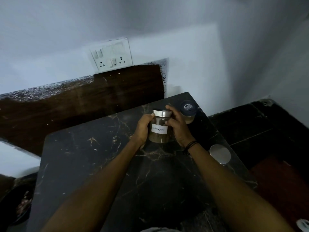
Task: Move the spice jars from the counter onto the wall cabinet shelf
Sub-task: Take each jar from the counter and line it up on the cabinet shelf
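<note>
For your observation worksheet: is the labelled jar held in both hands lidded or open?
Lidded. A silver lid sits on the labelled jar, gripped by the left hand and right hand.

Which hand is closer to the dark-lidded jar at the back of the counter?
Right. The right hand grips the labelled jar just beside the dark-lidded jar; the left hand holds the labelled jar's far side.

Label (159, 129) on held jar (160, 127): text too blurry to read. Silver-lidded jar (220, 154) body hidden under own lid. White obj (304, 224) cut off (bottom-right corner), unidentifiable.
</note>
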